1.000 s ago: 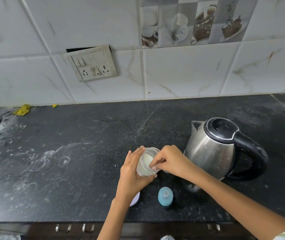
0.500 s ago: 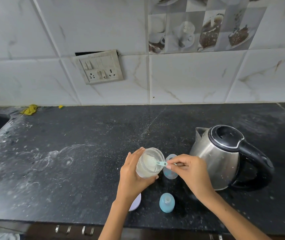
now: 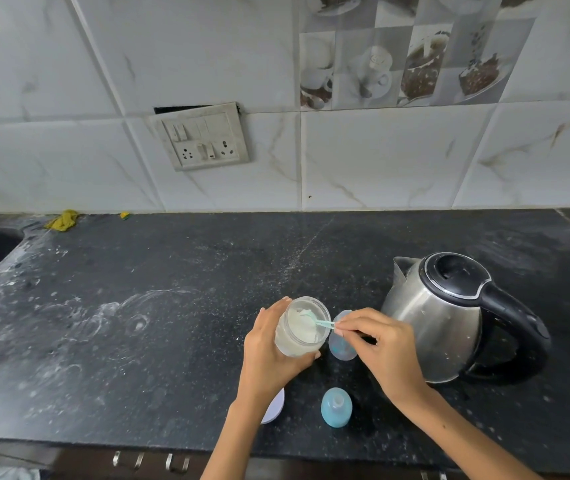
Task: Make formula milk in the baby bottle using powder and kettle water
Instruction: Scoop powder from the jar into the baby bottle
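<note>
The left hand [image 3: 273, 351] is wrapping around a small clear jar [image 3: 302, 327] and holding it tilted over the black table [image 3: 138, 341]. The fingers are curled shut on the jar's side. The jar is holding white powder [image 3: 299, 323].

The right hand [image 3: 378, 344] is pinching the handle of a little light blue scoop [image 3: 321, 322] between thumb and fingers. The scoop's front end is sitting inside the mouth of the jar, in the powder.

The baby bottle [image 3: 340, 344] is standing on the table just beside the jar, between the two hands. It is clear with some blue marks on it, and its top is open. The right hand is covering part of it.

A blue bottle top [image 3: 336, 407] is resting on the table nearer to the person, apart from the bottle. A white lid [image 3: 274, 408] is lying flat on the table, partly hiding under the left wrist.

The shiny steel kettle [image 3: 449, 323] with a black lid and black handle is standing on the table to the right, near the right hand. Its spout is pointing toward the wall.

The table is looking dusty, with white smears. A yellow cloth [image 3: 63, 220] is lying far back on the left by the wall. A switch plate [image 3: 204, 136] is hanging a bit crooked on the white tiled wall.
</note>
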`<control>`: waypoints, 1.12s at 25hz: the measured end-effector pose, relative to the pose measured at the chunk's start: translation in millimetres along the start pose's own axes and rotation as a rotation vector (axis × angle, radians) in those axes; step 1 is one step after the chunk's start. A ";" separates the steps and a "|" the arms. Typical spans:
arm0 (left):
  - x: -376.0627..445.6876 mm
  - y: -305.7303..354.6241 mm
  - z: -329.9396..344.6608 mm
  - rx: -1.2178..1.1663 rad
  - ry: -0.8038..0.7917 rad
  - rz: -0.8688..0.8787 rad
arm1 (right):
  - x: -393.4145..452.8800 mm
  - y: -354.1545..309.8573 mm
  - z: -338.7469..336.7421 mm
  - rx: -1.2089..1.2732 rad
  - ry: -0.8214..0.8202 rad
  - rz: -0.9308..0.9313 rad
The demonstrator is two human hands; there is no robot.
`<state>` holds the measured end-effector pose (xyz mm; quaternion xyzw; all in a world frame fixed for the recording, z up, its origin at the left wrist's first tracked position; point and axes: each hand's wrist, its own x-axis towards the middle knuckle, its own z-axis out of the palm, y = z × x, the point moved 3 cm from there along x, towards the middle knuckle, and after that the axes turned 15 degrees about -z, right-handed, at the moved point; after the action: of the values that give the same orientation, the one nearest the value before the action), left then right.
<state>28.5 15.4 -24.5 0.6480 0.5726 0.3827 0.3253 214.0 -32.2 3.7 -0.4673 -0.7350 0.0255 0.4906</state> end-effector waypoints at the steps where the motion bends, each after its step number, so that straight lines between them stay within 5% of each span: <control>1: 0.2 0.0 -0.4 0.002 0.003 0.000 | 0.9 0.9 0.4 0.047 0.008 0.077; 6: 0.2 -1.3 -2.4 -0.004 0.011 -0.030 | 1.2 11.4 6.4 0.459 0.088 0.694; 9: 0.2 -6.2 -1.6 -0.026 -0.016 -0.066 | -0.3 10.0 11.4 0.592 0.087 0.852; 21: 7.5 -41.2 -2.9 -0.041 -0.204 -0.260 | -1.6 -6.0 32.2 0.590 0.144 0.927; 24: -5.2 -33.7 -4.9 -0.005 -0.118 -0.235 | -5.0 -10.6 24.5 0.589 0.180 0.919; 28: -37.3 -3.5 8.3 -0.082 0.067 0.020 | -17.9 -13.2 -2.3 0.572 0.303 0.886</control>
<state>32.1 -21.0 -36.2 0.6269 0.5604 0.4303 0.3283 208.5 -53.4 -1.1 -0.5787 -0.3527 0.3607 0.6408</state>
